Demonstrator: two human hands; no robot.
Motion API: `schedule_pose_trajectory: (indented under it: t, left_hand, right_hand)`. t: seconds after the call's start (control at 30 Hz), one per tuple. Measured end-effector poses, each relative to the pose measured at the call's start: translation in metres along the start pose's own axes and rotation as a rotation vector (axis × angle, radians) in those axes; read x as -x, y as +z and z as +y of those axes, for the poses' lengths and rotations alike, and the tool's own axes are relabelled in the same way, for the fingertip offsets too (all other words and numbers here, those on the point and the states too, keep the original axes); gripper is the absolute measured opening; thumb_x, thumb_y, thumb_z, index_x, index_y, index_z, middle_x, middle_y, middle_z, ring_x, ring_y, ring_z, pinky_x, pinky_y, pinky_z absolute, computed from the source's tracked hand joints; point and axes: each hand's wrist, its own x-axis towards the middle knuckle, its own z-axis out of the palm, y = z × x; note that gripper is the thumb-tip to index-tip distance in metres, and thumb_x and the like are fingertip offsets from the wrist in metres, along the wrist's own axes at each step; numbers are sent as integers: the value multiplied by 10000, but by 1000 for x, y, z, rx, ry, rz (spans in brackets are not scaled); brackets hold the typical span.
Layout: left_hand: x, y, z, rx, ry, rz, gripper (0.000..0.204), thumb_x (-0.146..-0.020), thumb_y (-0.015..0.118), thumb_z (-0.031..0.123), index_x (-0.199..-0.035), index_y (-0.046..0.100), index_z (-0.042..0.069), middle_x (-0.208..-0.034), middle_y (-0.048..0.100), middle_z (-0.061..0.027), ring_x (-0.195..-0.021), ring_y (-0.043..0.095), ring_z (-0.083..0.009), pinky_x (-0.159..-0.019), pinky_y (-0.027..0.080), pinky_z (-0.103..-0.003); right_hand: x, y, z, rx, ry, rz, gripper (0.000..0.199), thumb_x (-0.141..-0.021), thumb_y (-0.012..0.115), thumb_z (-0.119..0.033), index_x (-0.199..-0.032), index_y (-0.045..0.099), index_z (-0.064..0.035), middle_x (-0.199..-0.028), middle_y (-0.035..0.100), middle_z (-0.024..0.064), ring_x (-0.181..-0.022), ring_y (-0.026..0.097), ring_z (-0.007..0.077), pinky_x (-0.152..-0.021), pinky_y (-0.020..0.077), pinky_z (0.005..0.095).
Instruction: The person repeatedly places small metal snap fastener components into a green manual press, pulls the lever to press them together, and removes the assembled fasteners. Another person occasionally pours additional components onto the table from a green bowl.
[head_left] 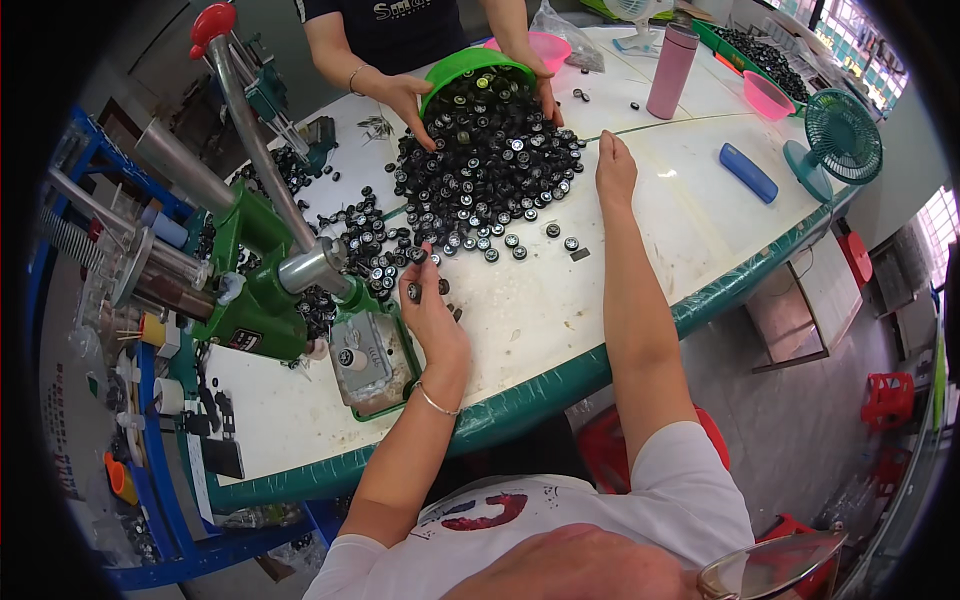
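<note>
Small black toy wheels with silver spoked hubs lie in a big pile (480, 180) on the white table. My left hand (432, 315) is beside the green hand press (258, 290), its fingers bent around a few black wheels (414, 292). One wheel (347, 357) sits on a pale round holder on the press's grey base plate (375, 365). To the right of the pile, my right hand (616, 172) rests near the tabletop with fingers stretched out together, holding nothing visible. Across the table, a co-worker's hands (405, 100) tip a green basin (462, 66) of wheels onto the pile.
A red-knobbed lever (212, 25) rises from the press at the left. On the table's right are a pink bottle (673, 72), a blue case (748, 172), a green fan (840, 140) and a pink bowl (768, 96). The green table edge (540, 395) runs close in front of me.
</note>
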Motion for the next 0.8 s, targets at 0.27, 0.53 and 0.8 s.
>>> schedule_pose_trajectory:
  t: [0.27,0.53,0.8]
  left_hand:
    - [0,1,0,-20,-1,-3,187,-855,705,237,-895,557,129,-776,465,76,-618,346,-6,-537,264,-188]
    - [2,0,3,-53,-1,2,182,-869,685,230,-914,551,115,-794,478,80,-656,371,0,-545,268,-181]
    - [2,0,2,-86,-39,25,360,-813,743,317,-992,572,56,-848,515,30,-703,408,-46,-600,297,-214]
  right_hand:
    - [1,3,-2,19,-17,-21,403,-941,477,-332,-1142,633,-19,-1148,633,175,-1077,594,309,-942,437,361]
    - [8,14,-1,-10,-58,-69,393,-940,486,-333,-1141,635,-30,-1136,636,176,-1073,596,311,-934,441,361]
    - [9,15,-2,130,-41,-104,434,-963,401,-400,-1106,611,-48,-1070,614,203,-1029,560,391,-894,430,440]
